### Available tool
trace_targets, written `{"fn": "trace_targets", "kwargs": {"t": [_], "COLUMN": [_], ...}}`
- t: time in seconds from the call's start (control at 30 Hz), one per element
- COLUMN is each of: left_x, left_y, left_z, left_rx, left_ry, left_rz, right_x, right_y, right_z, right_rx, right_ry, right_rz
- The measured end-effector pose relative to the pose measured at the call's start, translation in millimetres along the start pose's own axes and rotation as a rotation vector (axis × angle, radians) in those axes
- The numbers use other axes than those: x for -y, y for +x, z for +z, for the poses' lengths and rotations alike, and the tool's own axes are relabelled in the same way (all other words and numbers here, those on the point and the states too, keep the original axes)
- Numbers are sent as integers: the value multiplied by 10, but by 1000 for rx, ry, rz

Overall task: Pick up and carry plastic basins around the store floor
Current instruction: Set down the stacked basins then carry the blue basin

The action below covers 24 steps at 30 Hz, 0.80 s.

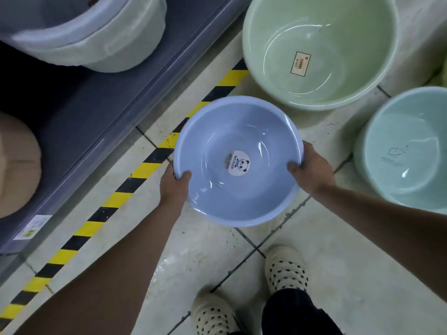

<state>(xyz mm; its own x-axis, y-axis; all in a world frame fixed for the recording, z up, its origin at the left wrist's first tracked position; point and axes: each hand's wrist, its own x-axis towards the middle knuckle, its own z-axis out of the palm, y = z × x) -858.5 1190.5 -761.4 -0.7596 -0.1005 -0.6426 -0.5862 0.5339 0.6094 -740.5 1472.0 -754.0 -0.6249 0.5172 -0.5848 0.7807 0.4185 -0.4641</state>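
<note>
We are at the carrying step. The blue basin hangs level in front of us, seemingly lifted off the floor. Our left hand grips its left rim and our right hand its right rim. Each thumb is hooked inside; the fingers beneath are hidden.

The next move, we judge, calls for an even two-handed hold while we turn and step away.

Beyond the blue basin sits a green basin, and to its right a teal basin, both close enough to bump. Left of it run striped tape and a shelf, so the open way lies behind it, past our shoes.
</note>
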Motion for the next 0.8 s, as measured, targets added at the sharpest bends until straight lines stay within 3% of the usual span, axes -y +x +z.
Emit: {"fn": "trace_targets", "kwargs": {"t": [0.43, 0.57, 0.8], "left_x": [-38, -409, -1586], "left_y": [-150, -565, -1651], "left_z": [1, -42, 83], "left_rx": [57, 147, 318], "left_ry": [-102, -59, 53], "left_rz": [-117, -51, -17], "right_x": [-184, -275, -324], "right_y": [-252, -691, -1701], "right_z": [-65, -505, -1787], "right_rx": [112, 112, -67], "right_ry": [297, 367, 556], "right_rz": [167, 182, 252]}}
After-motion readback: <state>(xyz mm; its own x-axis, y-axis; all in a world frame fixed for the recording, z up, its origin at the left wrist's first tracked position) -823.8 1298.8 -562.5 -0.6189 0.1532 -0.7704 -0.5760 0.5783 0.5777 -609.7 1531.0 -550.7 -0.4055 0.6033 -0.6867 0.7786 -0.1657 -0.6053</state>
